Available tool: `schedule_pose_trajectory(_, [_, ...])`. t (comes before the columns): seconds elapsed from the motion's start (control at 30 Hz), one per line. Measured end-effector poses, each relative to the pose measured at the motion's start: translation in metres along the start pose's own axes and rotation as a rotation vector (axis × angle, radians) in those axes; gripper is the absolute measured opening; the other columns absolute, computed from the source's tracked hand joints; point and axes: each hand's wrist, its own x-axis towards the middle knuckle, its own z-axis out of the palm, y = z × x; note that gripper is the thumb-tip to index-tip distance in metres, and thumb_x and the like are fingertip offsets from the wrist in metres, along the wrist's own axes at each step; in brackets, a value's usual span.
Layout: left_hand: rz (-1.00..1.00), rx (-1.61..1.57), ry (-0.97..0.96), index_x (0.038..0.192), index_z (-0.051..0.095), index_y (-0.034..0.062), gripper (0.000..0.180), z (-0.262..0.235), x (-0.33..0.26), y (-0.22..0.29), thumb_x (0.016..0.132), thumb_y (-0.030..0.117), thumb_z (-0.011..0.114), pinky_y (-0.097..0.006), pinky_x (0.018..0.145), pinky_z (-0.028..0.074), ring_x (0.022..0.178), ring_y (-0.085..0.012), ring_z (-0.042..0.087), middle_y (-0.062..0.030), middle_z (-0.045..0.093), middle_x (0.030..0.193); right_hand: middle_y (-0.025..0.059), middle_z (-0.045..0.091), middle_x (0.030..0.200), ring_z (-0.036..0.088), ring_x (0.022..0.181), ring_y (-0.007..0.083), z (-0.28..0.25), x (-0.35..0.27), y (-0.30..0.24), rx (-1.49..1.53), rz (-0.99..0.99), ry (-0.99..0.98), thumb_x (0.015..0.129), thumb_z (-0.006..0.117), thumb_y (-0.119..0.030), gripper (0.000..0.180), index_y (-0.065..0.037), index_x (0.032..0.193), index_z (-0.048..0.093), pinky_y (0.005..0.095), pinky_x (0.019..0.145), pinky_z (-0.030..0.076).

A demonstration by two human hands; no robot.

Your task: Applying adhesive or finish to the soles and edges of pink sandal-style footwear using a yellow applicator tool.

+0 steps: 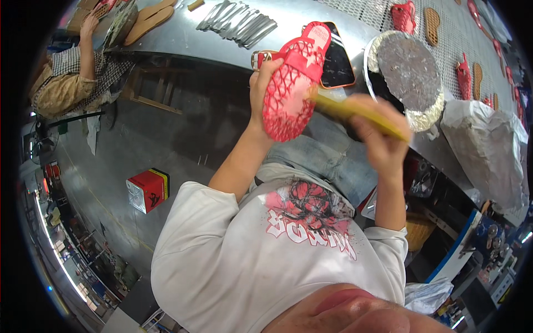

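My left hand (261, 89) is closed around the side of a red sandal (294, 102). The sandal is tilted over the bench edge, its pale pink face toward me, with red crisscross strips along its rim and a buckle strap beside my fingers. In my right hand (383, 130) is a yellow-handled brush (347, 110), smeared by motion. Its tip meets the sandal's right edge; the bristles cannot be made out clearly. Behind the sandal, a dark phone (337, 58) in an orange case lies on the bench, partly covered.
A round tub (371, 66) with a crusted pale rim and grey disc stands right on the metal bench (183, 33). Metal strips (236, 23) lie at the back. Red sandals (403, 18) and tan soles (432, 26) rest on mesh. Another person's arm (87, 53) is far left. A red tin (149, 190) stands on the floor.
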Motion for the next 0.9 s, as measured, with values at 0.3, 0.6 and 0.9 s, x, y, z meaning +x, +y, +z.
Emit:
schedule_pose_trajectory(0.3, [-0.410,-0.405,0.042,0.111,0.060,-0.0057,0.037,-0.095,0.000,0.025,0.091,0.025,0.056,-0.032,0.072,0.060,0.078,-0.0200,0.071,-0.0145,0.070,0.096,0.0110,0.067,0.110,0.065,0.091,0.0170,0.017,0.121,-0.008,0.095,-0.328,-0.110,0.096,0.053,-0.008,0.020,0.000,0.108,0.066,0.0301,0.084,0.051])
schedule_pose_trajectory(0.6, [-0.410,-0.553,0.107,0.129,0.051,-0.0038,0.053,-0.137,-0.039,0.023,0.091,0.033,0.053,-0.038,0.085,0.057,0.098,-0.0235,0.069,-0.0163,0.066,0.115,0.0098,0.067,0.100,0.067,0.089,0.0310,0.115,0.249,0.099,-0.853,-0.510,-0.550,0.083,0.063,0.003,0.023,-0.008,0.102,0.067,0.0354,0.076,0.054])
schedule_pose_trajectory(0.9, [-0.457,-0.546,0.245,0.129,0.051,-0.0014,0.052,-0.158,-0.042,0.018,0.090,0.033,0.049,-0.040,0.086,0.057,0.098,-0.0251,0.068,-0.0159,0.066,0.116,0.0134,0.066,0.086,0.068,0.080,0.0339,0.143,0.279,0.109,-1.122,-0.696,-0.755,0.079,0.066,-0.012,0.007,-0.006,0.082,0.066,0.0443,0.068,0.055])
